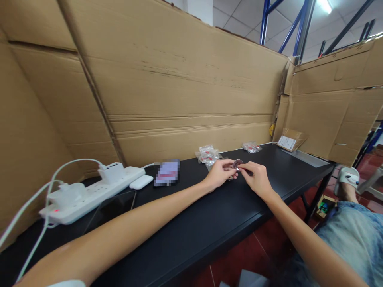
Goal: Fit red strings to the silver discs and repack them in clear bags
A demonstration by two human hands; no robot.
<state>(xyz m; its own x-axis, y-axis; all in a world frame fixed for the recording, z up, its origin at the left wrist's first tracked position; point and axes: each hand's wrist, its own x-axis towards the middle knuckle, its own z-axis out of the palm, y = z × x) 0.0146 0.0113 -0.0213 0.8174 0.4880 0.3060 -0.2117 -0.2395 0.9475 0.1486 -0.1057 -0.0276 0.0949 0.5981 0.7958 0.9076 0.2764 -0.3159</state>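
Over the black table (194, 223), my left hand (220, 174) holds a small round metallic piece (237, 162) between thumb and fingers. My right hand (255, 175) is closed in a pinch at the lower edge of this piece. Something small and shiny shows between the two sets of fingertips, too small to name. Just behind my left hand lie several small clear plastic bags (208, 153) with red marks. Part of another item under my left fingers is mostly hidden.
More clear bags (251, 147) and a cardboard packet (289, 140) lie farther right. On the left are a white power strip (89, 199) with cables, a white case (141, 182), a blurred-screen phone (166, 172) and a dark flat device (110, 209). Cardboard walls (185, 79) enclose the table.
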